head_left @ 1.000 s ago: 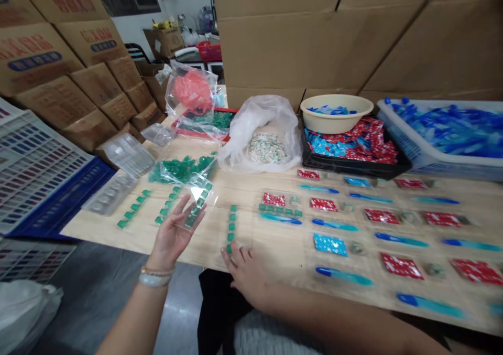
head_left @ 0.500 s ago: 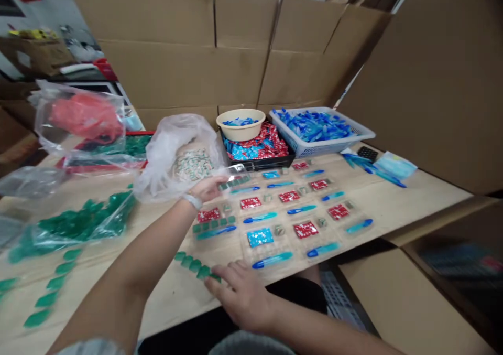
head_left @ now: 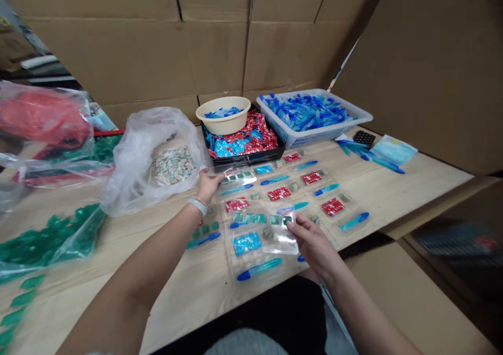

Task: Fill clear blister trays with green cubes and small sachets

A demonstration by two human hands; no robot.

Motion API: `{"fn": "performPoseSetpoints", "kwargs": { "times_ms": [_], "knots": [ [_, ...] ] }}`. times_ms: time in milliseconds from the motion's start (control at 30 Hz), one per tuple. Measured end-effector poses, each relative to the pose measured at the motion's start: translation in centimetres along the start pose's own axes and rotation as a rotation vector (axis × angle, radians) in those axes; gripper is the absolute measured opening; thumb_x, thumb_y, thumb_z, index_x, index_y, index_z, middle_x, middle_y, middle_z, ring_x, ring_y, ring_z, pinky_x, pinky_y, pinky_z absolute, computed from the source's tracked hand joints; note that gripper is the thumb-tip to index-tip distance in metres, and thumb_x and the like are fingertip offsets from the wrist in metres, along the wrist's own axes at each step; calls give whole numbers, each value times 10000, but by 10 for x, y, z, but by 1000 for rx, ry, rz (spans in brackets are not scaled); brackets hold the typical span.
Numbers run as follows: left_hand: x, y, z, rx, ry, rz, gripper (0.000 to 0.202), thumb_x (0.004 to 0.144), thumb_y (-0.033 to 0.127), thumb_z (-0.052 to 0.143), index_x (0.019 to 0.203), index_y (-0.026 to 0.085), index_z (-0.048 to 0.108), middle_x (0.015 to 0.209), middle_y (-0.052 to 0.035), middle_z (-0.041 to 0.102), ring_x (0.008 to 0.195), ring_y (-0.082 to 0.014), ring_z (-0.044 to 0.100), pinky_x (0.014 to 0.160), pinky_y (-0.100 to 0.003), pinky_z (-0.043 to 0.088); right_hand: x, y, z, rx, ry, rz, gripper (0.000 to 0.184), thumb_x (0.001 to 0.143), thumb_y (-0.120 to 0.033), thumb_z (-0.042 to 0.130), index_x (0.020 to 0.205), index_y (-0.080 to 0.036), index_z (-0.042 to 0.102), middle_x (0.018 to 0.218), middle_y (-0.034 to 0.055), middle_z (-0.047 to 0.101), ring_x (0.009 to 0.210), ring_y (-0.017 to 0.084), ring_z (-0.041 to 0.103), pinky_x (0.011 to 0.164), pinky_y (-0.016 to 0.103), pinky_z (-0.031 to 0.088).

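Note:
My right hand (head_left: 314, 239) pinches the right end of a clear plastic sheet with a row of green squares (head_left: 262, 218). It is held over a clear tray with a blue packet (head_left: 247, 244), a small patterned square piece and a blue pen-shaped piece (head_left: 259, 269). Farther back, my left hand (head_left: 208, 186) has its thumb and fingers closed on the left edge of another clear sheet with green squares (head_left: 240, 176). That sheet lies over a tray in the back row. Around both hands are more trays with red packets (head_left: 332, 206) and blue pen-shaped pieces.
A black tray of red and blue packets (head_left: 261, 144) carries a cream bowl (head_left: 223, 125). Beside it stands a white basket of blue pieces (head_left: 310, 114). On the left are an open plastic bag of small pieces (head_left: 173, 163) and a bag of green pieces (head_left: 51, 234).
My right hand has left the loose green row on the table and moved right, now lifting a clear sheet with green squares. My left hand stays at the back sheet. The view has shifted.

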State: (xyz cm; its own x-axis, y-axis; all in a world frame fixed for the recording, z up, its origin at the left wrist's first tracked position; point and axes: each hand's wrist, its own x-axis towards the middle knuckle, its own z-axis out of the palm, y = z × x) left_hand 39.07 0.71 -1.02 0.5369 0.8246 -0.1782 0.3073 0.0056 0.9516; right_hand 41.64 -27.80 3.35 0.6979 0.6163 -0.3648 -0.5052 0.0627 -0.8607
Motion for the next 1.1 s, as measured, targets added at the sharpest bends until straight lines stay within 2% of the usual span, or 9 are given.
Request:
{"fn": "performPoseSetpoints", "kwargs": {
  "times_ms": [133, 267, 433, 567, 667, 733, 800, 900, 1100],
  "knots": [
    [-6, 3, 12, 255, 77, 180, 733, 651, 216, 640, 1251, 92, 239, 924, -119, 583, 838, -200, 575, 732, -319, 461, 2, -2, 3, 86, -19, 75, 285, 590, -268, 697, 852, -205, 607, 715, -12, 603, 585, 84, 523, 557, 197, 409],
    [-15, -4, 24, 697, 223, 311, 674, 708, 263, 565, 1291, 111, 264, 1260, -213, 375, 1171, -323, 349, 929, -453, 313, 1, 2, 4, 96, -40, 117, 320, 577, -251, 705, 875, -194, 601, 692, -19, 596, 533, 63, 499, 493, 176, 374],
    [-22, -6, 23, 925, 29, 353, 419, 804, 297, 412, 1201, 171, 456, 1387, -140, 225, 1274, -319, 146, 998, -500, 163, 2, 5, 0, 52, -31, 69, 350, 588, -243, 688, 916, -193, 574, 597, -51, 556, 408, 26, 380, 401, 162, 275],
    [-51, 14, -2, 655, -47, 431, 418, 782, 343, 459, 1155, 156, 493, 1311, -135, 364, 1237, -305, 245, 992, -455, 219, 2, 5, -3, 27, -17, 30, 347, 598, -252, 671, 920, -183, 563, 609, -51, 556, 395, 17, 336, 393, 165, 243],
    [-93, 18, -29, 321, -492, 189, 382, 756, 411, 484, 1035, 160, 550, 970, -110, 599, 907, -241, 555, 766, -357, 447, 2, 8, -1, 1, -21, 27, 359, 591, -269, 664, 924, -184, 561, 600, -57, 541, 395, 22, 327, 390, 173, 231],
    [-120, 13, -45, 176, -687, -3, 374, 704, 392, 558, 1000, 165, 536, 787, -65, 613, 668, -183, 585, 588, -290, 469, 2, 11, 2, -49, -31, 2, 363, 587, -290, 661, 919, -181, 562, 613, -54, 544, 389, 24, 325, 388, 179, 238],
    [-136, 10, -56, 42, -708, -57, 340, 693, 340, 580, 982, 170, 518, 746, -34, 592, 591, -137, 562, 526, -243, 449, 2, 11, 5, -152, -47, -38, 353, 597, -319, 651, 909, -178, 563, 639, -42, 561, 394, 31, 352, 393, 186, 265],
    [-137, 28, -62, -61, -706, 56, 244, 706, 271, 564, 924, 164, 545, 758, -20, 577, 632, -122, 552, 540, -215, 438, 3, -4, 13, -417, -82, -68, 287, 644, -378, 608, 834, -164, 587, 611, -25, 560, 429, 61, 420, 408, 198, 306],
    [-106, 122, -34, 120, -737, 334, 380, 557, 78, 652, 929, 127, 589, 729, -10, 584, 690, -152, 546, 636, -241, 442, 18, -69, 53, -614, -170, -410, 286, 615, -312, 647, 858, -170, 597, 731, -17, 588, 636, 93, 507, 552, 205, 383]
  ]
}}
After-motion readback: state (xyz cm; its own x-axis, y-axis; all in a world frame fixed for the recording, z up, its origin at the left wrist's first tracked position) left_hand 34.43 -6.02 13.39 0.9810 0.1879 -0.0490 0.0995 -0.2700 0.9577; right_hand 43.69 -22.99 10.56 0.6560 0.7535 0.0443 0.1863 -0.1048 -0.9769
